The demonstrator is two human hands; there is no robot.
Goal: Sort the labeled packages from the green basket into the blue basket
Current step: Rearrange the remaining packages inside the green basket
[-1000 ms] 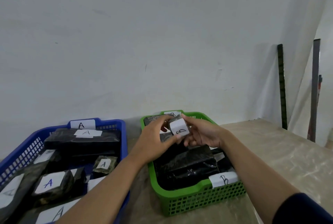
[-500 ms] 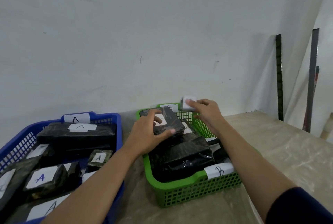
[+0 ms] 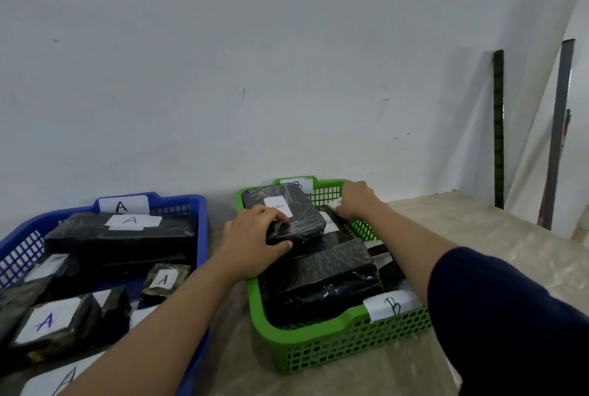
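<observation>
The green basket [image 3: 344, 344] stands at centre right, tagged B, full of black wrapped packages. My left hand [image 3: 251, 242] grips the near edge of a flat black package [image 3: 296, 210] with a white B label, lying on top of the pile. My right hand [image 3: 357, 201] is at the basket's far right corner, fingers curled round a small white-labelled package [image 3: 334, 204], mostly hidden by the hand. The blue basket [image 3: 197, 207] at left, tagged A, holds several black packages labelled A.
A large black package [image 3: 322, 281] fills the front of the green basket. Both baskets sit on a marbled beige table [image 3: 478, 236] against a white wall. Two dark metal strips [image 3: 498, 128] lean in the right corner.
My right hand has carried the small package from the middle to the basket's far right corner and lowered it inside. My left hand has moved onto the flat B package and taken hold of it.
</observation>
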